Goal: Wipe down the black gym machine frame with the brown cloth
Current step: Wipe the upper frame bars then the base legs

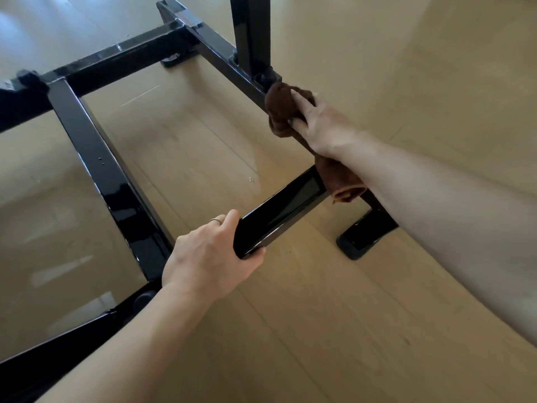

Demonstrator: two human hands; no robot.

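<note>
Right hand (315, 123) presses brown cloth (280, 107) onto black frame (96, 158) rail (fingers apparently wrapping it); left hand (210, 257) grips near crossbar.

Pale wood-plank floor (305, 330), glossy, window light glare far left.

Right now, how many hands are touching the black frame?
2. The left hand grips the near crossbar of the black frame. The right hand presses the brown cloth onto the right-side bar, so it may touch only through the cloth.
</note>
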